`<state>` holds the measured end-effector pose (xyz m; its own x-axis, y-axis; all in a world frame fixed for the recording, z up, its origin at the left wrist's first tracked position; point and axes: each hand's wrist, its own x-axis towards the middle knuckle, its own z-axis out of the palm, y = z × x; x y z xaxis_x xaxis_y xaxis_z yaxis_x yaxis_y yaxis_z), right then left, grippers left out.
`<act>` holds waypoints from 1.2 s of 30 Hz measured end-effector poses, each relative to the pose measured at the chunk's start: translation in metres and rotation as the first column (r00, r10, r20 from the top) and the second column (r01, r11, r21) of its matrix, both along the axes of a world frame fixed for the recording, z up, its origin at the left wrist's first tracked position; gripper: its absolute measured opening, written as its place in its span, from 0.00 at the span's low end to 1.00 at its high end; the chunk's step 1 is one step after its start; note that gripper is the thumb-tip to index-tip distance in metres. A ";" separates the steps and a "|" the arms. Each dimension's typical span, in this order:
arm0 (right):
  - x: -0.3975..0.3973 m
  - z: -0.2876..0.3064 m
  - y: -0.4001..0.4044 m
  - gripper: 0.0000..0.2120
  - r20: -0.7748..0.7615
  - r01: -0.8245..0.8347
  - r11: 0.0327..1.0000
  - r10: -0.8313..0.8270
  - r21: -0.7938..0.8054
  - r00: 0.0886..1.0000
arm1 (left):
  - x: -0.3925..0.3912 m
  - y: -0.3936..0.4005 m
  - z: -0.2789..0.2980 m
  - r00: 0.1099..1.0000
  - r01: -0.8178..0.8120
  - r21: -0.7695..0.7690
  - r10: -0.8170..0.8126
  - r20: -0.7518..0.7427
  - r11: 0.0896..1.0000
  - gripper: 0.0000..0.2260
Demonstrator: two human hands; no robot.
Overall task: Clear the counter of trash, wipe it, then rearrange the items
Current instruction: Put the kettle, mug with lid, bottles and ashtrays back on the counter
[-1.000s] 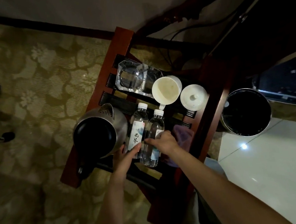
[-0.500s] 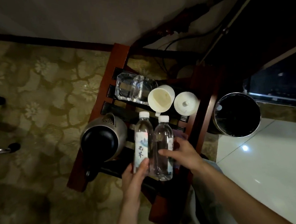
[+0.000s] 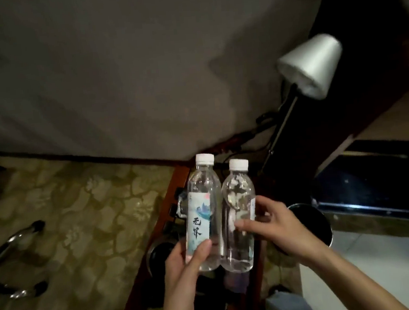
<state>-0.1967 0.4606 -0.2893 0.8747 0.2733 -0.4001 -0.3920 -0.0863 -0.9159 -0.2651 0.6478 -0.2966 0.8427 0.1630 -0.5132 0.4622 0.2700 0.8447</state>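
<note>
Two clear water bottles with white caps are held upright side by side, lifted above the wooden slatted table (image 3: 170, 200). My left hand (image 3: 184, 264) grips the left bottle (image 3: 203, 205), which has a pale label with dark characters, near its base. My right hand (image 3: 272, 225) grips the right bottle (image 3: 239, 216) around its middle. The bottles hide most of the table; part of the dark kettle (image 3: 160, 254) shows below them.
A round black bin (image 3: 314, 221) stands right of the table. A floor lamp with a white shade (image 3: 312, 64) leans at the upper right. Patterned carpet (image 3: 80, 229) and chrome chair legs (image 3: 12, 245) lie to the left. A grey wall fills the top.
Both hands closed round the bottles and lifted them off the table toward the camera. The view tilted up, so the cup, lid and glass tray are hidden.
</note>
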 end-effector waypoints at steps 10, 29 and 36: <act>0.026 0.181 -0.059 0.18 0.338 0.075 0.997 -0.075 0.014 0.938 | 0.043 -0.049 0.156 0.960 0.067 0.046 -0.077 0.271 0.997 0.37; 0.090 0.308 -0.336 0.18 0.581 0.139 0.987 -0.066 -0.082 0.811 | 0.140 -0.320 0.262 0.807 0.208 0.070 -0.212 0.551 0.976 0.22; 0.108 0.333 -0.461 0.16 0.643 0.234 0.957 -0.071 -0.172 0.763 | 0.187 -0.443 0.283 0.670 0.333 0.226 -0.399 0.626 0.915 0.22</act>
<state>-0.0884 -0.0009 0.0437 0.9724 0.0867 0.2164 0.2329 -0.3124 -0.9210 -0.0777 0.2046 -0.0137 0.9594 -0.2160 0.1811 -0.1603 0.1106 0.9809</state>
